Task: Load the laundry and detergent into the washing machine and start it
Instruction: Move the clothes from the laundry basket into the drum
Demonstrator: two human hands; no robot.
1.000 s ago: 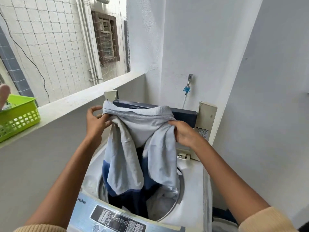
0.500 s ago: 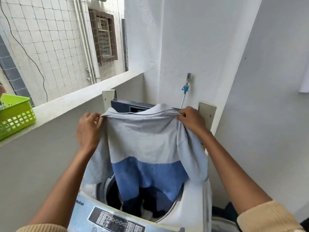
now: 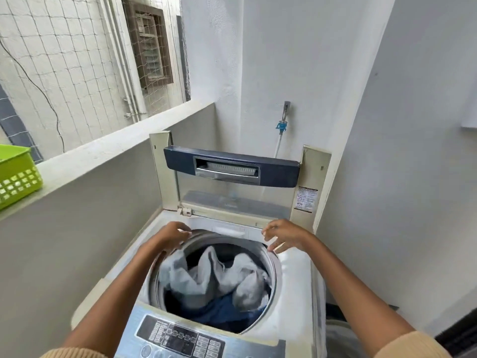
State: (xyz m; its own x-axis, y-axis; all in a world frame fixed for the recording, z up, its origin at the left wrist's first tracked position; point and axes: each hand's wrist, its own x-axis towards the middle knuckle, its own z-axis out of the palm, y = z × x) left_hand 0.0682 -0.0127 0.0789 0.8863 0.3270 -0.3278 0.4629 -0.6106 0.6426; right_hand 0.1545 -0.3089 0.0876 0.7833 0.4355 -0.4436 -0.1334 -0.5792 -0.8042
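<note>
Control panel: right at the near edge, the control panel (image 3: 180, 337) of the top-loading washing machine (image 3: 294, 280), with rows of small buttons too fine to read.
Sleeves: tan knit cuffs (image 3: 413, 344) at both bottom corners, bare forearms reaching out over the machine.
Drum: the drum (image 3: 271, 270) is wide open, and the laundry is in there!
Laundry: a crumpled pale grey garment (image 3: 224, 277) lies on top, with dark blue fabric (image 3: 219, 310) under it toward the near side.
Left hand: the left hand (image 3: 171, 237) is above the drum's far-left rim, its grip released, fingers loosely bent and holding nothing; slightly blurred.
Right hand: the right hand (image 3: 285, 235) is above the far-right rim, its grip also released, fingers spread and empty. Whether the fingertips touch the rim, I cannot tell.
Lid: the lid (image 3: 232, 170) is folded up and standing at the back, a dark blue handle bar over a clear panel.
Sticker: a warning label (image 3: 305, 198) sits on the lid's right frame.
Basket: a lime green basket (image 3: 15, 174) sits on the ledge (image 3: 116, 146), off to the left.
Tap: the tap (image 3: 282, 125) is on the back wall with a blue fitting, and a hose runs down behind the lid.
</note>
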